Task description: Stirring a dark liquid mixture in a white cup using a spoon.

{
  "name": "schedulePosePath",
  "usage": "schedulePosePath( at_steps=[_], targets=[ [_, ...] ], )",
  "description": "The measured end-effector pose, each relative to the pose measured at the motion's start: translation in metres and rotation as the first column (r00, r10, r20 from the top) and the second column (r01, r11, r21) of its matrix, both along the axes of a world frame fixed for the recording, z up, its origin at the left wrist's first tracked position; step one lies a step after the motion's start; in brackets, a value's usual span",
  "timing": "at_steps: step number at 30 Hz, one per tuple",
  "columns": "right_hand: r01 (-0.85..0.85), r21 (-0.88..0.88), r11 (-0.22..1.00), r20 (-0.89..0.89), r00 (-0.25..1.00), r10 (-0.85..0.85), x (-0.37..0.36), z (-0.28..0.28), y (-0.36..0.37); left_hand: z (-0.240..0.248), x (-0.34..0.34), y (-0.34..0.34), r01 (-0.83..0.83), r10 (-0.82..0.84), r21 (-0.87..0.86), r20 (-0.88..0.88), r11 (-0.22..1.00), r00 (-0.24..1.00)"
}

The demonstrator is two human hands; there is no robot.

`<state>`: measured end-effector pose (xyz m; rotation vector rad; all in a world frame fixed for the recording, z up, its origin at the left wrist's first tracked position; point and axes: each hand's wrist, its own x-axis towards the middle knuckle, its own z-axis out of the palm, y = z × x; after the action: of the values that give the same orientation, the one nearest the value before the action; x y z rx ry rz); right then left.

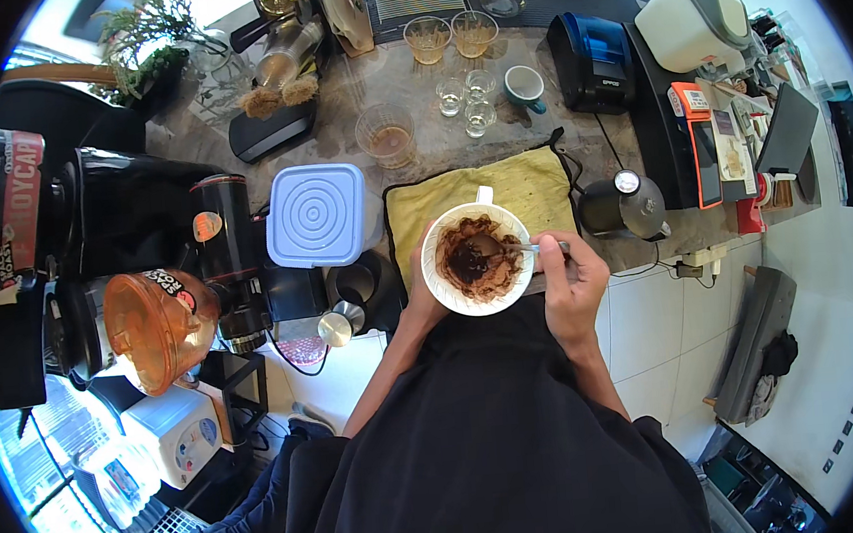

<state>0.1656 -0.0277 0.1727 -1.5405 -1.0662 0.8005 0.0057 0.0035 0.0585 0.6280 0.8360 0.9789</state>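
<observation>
A white cup point(439, 277) with a handle on its far side is held in front of my body, over the near edge of a yellow cloth point(431, 192). My left hand point(422, 295) grips it by its left side; part of that hand is hidden behind the cup. Dark brown powder or paste point(466, 261) covers the bottom and smears up the inner wall. Pinched between the fingers of my right hand point(574, 290) is a metal spoon point(523, 248), its bowl resting in the brown stuff.
Left of the cloth stand a blue-lidded container point(315, 215) and a black grinder point(224, 237) with an orange hopper point(155, 323). Beyond it are a plastic cup point(386, 139), small glasses point(480, 118) and a teal cup point(524, 85). A dark kettle point(632, 208) is at the right.
</observation>
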Motion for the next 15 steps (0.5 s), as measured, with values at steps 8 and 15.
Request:
schedulePosePath(
  at_steps=[8, 15],
  targets=[
    [-0.051, -0.005, 0.999, 0.057, 0.997, 0.051, -0.0023, 0.0041, 0.0002, -0.0023, -0.0028, -0.0015, -0.006, 0.007, 0.042, -0.015, 0.999, 1.0],
    [-0.01, 0.002, 1.0, -0.059, 0.998, 0.01, -0.0017, 0.0006, 0.0004, 0.0029, -0.0033, 0.0001, 0.025, -0.02, 0.07, -0.067, 0.997, 0.998]
  ],
)
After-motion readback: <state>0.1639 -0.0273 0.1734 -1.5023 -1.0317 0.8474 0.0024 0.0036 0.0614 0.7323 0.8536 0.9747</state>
